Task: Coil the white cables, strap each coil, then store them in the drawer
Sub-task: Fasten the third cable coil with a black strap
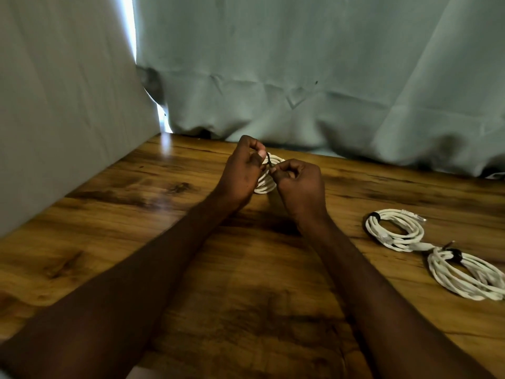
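A small white cable coil (266, 181) is held upright between both hands above the middle of the wooden table (191, 269). My left hand (243, 173) grips the coil's left side, thumb near a thin black strap (269, 161) at its top. My right hand (297, 184) pinches that strap from the right, fingers curled. Much of the coil is hidden by the hands. Two more white coils lie on the table at the right: one (395, 229) bound by a black strap, and a larger one (470, 276) also bound by a black strap. No drawer is in view.
A pale blue-green cloth (300, 77) hangs behind the table's far edge. A grey fabric panel (60, 105) closes off the left side. A bright gap of light (164, 124) shows between them at the back left corner.
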Action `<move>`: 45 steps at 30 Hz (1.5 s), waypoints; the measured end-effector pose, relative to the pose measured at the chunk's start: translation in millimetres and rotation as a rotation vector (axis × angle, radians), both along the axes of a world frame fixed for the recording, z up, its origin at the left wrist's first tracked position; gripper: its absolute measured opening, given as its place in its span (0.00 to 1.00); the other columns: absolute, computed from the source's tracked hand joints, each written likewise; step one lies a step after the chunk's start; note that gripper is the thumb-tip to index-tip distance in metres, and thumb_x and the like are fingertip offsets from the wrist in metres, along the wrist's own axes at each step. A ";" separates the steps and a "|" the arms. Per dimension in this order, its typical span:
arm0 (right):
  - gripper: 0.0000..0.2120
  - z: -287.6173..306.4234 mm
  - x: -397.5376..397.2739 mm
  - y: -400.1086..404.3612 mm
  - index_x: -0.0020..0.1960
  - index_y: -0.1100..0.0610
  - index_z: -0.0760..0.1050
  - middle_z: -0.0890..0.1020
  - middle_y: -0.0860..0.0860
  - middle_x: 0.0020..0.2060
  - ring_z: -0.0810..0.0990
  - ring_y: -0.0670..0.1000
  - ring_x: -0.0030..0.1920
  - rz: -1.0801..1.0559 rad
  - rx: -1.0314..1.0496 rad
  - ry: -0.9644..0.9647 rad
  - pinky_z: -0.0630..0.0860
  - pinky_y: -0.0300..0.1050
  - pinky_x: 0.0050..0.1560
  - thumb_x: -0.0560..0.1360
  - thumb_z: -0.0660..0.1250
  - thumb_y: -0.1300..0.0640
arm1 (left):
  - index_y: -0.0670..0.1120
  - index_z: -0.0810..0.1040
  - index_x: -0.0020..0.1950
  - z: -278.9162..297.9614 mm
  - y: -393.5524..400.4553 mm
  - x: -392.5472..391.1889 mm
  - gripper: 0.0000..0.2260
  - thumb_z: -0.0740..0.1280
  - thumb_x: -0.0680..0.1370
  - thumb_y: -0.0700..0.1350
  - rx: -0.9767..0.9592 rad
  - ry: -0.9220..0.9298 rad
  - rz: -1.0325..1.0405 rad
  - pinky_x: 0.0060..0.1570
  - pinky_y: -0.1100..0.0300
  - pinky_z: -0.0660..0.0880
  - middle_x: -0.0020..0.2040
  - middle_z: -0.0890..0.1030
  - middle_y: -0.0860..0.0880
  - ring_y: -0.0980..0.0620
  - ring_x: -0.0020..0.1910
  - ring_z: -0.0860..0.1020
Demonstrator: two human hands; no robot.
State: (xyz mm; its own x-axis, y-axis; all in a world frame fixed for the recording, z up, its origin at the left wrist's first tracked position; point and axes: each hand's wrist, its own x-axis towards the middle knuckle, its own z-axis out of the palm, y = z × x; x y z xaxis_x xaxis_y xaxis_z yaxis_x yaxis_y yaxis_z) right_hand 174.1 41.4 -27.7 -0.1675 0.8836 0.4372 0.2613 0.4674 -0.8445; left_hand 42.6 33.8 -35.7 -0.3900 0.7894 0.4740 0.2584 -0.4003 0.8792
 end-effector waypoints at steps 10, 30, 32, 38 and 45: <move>0.09 28.1 8.3 -16.4 0.41 0.62 0.81 0.74 0.41 0.20 0.69 0.38 0.21 0.080 -0.235 0.430 0.64 0.30 0.24 0.78 0.67 0.68 | 0.45 0.73 0.53 13.5 -10.0 8.7 0.03 0.61 0.83 0.39 0.120 0.399 0.084 0.42 0.48 0.77 0.42 0.80 0.49 0.50 0.41 0.79; 0.07 12.5 43.4 22.0 0.34 0.36 0.79 0.80 0.44 0.42 0.80 0.55 0.50 -0.195 0.138 -0.145 0.75 0.65 0.57 0.69 0.67 0.38 | 0.49 0.70 0.62 31.1 -42.2 14.0 0.16 0.72 0.78 0.43 -0.193 0.319 -0.534 0.31 0.54 0.72 0.52 0.81 0.45 0.48 0.34 0.71; 0.07 13.5 43.8 20.2 0.34 0.34 0.79 0.80 0.47 0.39 0.82 0.55 0.45 -0.122 0.090 -0.133 0.76 0.68 0.55 0.67 0.65 0.36 | 0.47 0.71 0.61 34.0 -44.5 16.7 0.16 0.73 0.78 0.40 -0.183 0.299 -0.565 0.29 0.57 0.72 0.46 0.81 0.53 0.52 0.33 0.72; 0.17 9.9 51.2 25.5 0.29 0.57 0.75 0.76 0.54 0.28 0.73 0.52 0.30 0.061 -0.008 0.018 0.73 0.54 0.34 0.76 0.71 0.59 | 0.37 0.72 0.59 39.9 -49.6 25.7 0.15 0.74 0.76 0.35 -0.185 0.230 -0.651 0.24 0.62 0.66 0.36 0.77 0.49 0.53 0.28 0.69; 0.04 8.5 55.0 24.7 0.43 0.64 0.85 0.86 0.61 0.39 0.86 0.60 0.41 0.282 -0.064 0.107 0.83 0.56 0.43 0.73 0.77 0.63 | 0.39 0.78 0.60 38.9 -44.9 30.6 0.13 0.73 0.77 0.36 -0.097 0.195 -0.515 0.28 0.61 0.73 0.44 0.84 0.48 0.56 0.33 0.77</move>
